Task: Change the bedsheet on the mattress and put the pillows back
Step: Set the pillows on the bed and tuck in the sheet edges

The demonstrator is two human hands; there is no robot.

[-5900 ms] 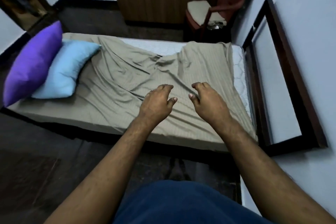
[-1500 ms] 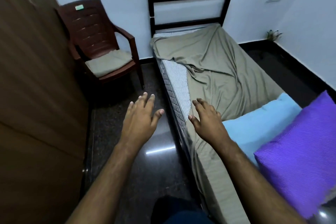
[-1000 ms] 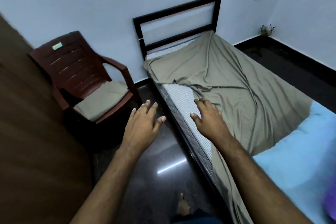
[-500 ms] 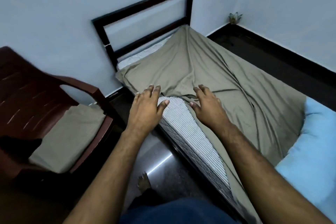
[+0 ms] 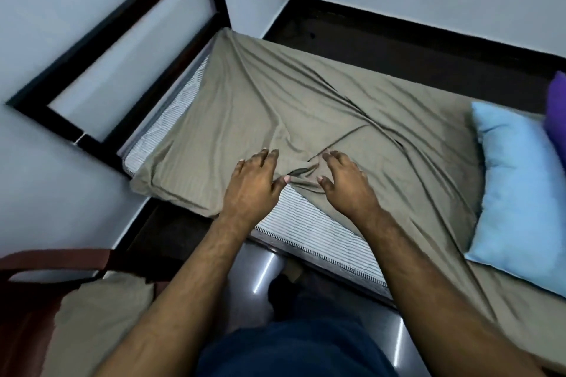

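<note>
A wrinkled olive bedsheet [image 5: 306, 95] lies loosely over the striped mattress [image 5: 309, 229], whose near edge is bare. My left hand [image 5: 254, 184] and my right hand [image 5: 343, 184] rest side by side on a bunched fold of the sheet at that bare edge, fingers spread, thumbs against the cloth. A light blue pillow [image 5: 520, 193] lies on the bed at the right. A purple pillow [image 5: 556, 113] sits behind it, cut off by the frame edge.
The dark bed frame's headboard [image 5: 122, 40] stands against the wall at the left. A brown chair [image 5: 46, 300] with a folded olive cloth [image 5: 98, 324] on its seat is at the lower left. Dark glossy floor lies between chair and bed.
I have walked round the bed to its other side near the headboard. Both hands moved forward from mid-air onto the bunched sheet at the mattress edge.
</note>
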